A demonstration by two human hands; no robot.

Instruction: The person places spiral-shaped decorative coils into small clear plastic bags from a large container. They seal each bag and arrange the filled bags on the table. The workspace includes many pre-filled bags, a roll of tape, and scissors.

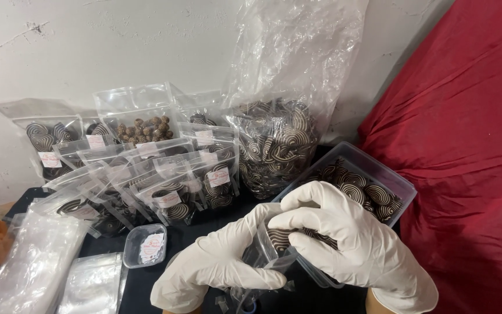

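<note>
The small clear pouch (271, 247) is mostly hidden between the two gloved hands at the near centre; only its top edge and some dark striped round sweets inside can be seen. The left hand (219, 264) grips it from below, the right hand (344, 241) pinches its top. Behind stands a clear plastic tub (399, 183) of the same sweets. Far left are filled pouches (169, 186) with small pale labels, and a tall clear bag (280, 145).

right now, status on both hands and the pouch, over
Left hand gloved, gripping small clear pouch from below. Right hand gloved, fingers at pouch mouth, swirl cookies inside. Clear tub of cookies right behind; nothing blocking.
</note>
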